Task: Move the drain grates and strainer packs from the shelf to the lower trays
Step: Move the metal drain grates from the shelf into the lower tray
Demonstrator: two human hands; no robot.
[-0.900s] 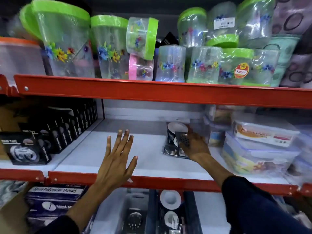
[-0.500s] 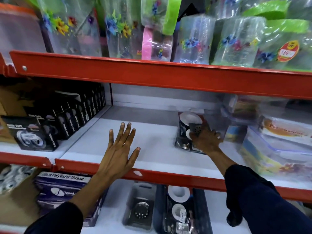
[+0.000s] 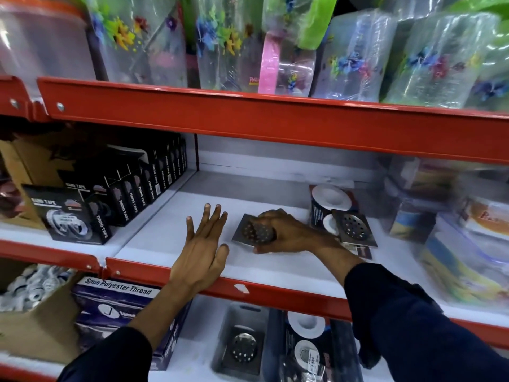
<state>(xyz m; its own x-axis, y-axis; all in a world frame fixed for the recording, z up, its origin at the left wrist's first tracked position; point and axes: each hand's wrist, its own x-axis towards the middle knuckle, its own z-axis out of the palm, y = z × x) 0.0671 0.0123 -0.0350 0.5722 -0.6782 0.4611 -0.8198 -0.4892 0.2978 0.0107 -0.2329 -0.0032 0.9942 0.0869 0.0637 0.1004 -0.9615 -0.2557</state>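
- Lower trays (image 3: pixel 220 340) below the shelf's front edge: we see a grate and strainer packs already in.
- Our left hand (image 3: pixel 202 255) flat, splayed, empty at the front edge.
- Right hand (image 3: pixel 286 234), grip closed on drain grate (image 3: pixel 249 230), mid-shelf.
- Another grate (image 3: pixel 355 226) on strainer pack (image 3: pixel 329 201) further back, left to move.

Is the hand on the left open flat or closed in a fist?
Open flat. The left hand has its fingers spread over the white shelf, holding nothing.
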